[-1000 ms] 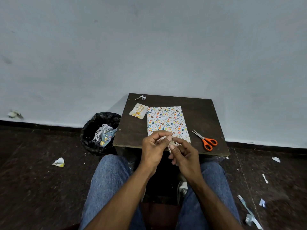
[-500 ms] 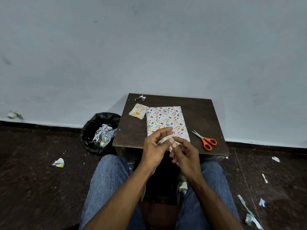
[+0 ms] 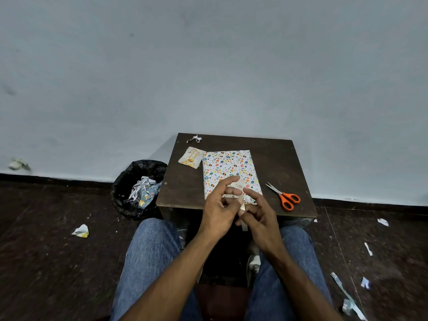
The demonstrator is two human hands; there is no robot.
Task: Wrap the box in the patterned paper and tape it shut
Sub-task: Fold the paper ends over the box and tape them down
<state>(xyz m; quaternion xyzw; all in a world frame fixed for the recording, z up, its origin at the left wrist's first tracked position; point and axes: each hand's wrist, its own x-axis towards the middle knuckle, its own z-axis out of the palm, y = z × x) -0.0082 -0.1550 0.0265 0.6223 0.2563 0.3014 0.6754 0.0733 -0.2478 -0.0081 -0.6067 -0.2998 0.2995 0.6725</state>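
- Currently: wrapped box [image 3: 229, 172] lies flat on the small dark table [image 3: 278, 163], centre-left of the top, fully covered in patterned paper.
- Both hands hover over the box's 6 o'clock edge, just off the table's near rim.
- Left hand [image 3: 220, 209]: index finger extended toward 12 o'clock over the box, thumb and other fingers curled in, pinching a pale strip of tape [image 3: 243, 212].
- Right hand [image 3: 259, 214]: fingers curled, tips meeting the same strip from the 3 o'clock side; the strip hangs down between the two hands.
- Cannot tell if the strip's upper end touches the paper.
- Orange-handled scissors [image 3: 286, 196] at 3 o'clock of the box, blades closed, pointing to 10 o'clock, well apart from the hands.
- Small printed card [image 3: 191, 157] at 10 o'clock of the box, just beside its corner.
- Crumpled paper scrap [image 3: 194, 139] near the table's far-left corner.
- Black bin [image 3: 136, 186] with paper offcuts on the floor at 9 o'clock of the table.
- Loose scraps scattered on the floor both sides.
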